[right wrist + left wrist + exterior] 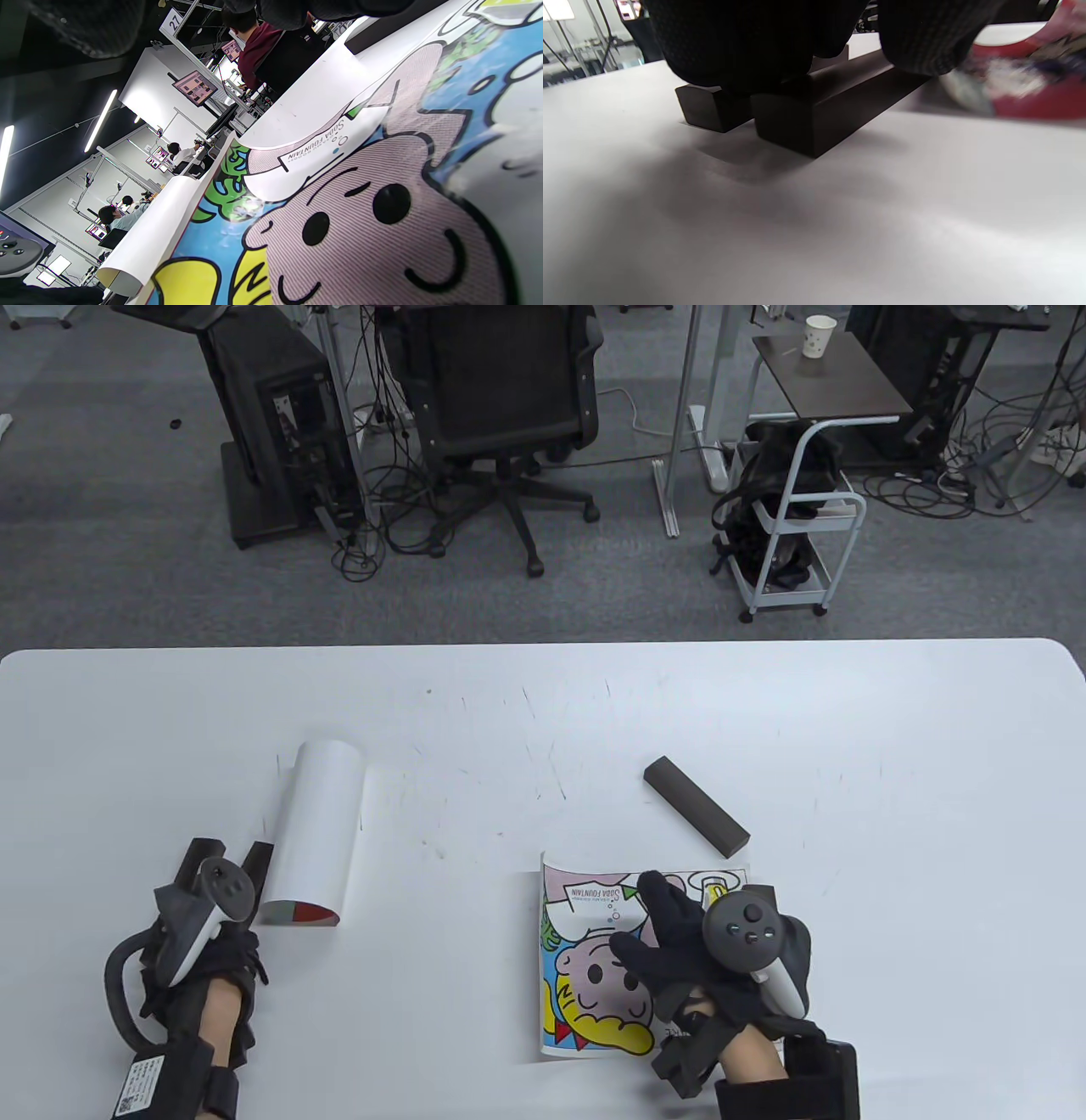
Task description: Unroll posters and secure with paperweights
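A cartoon poster (585, 976) lies partly unrolled at the front right, its left edge curling up (169, 224). My right hand (653, 925) presses flat on it with fingers spread. A dark paperweight bar (696, 806) lies on the table just beyond the poster, apart from it. A rolled white poster (318, 831) lies at the left, its end showing red in the left wrist view (1022, 84). My left hand (222, 891) is next to it and its fingers (755, 42) lie over two dark paperweight bars (831, 110) (712, 108) that rest on the table.
The white table (543, 704) has its far edge at mid-frame. Beyond it on the floor stand an office chair (501, 407), a white cart (797, 526) and desks with cables.
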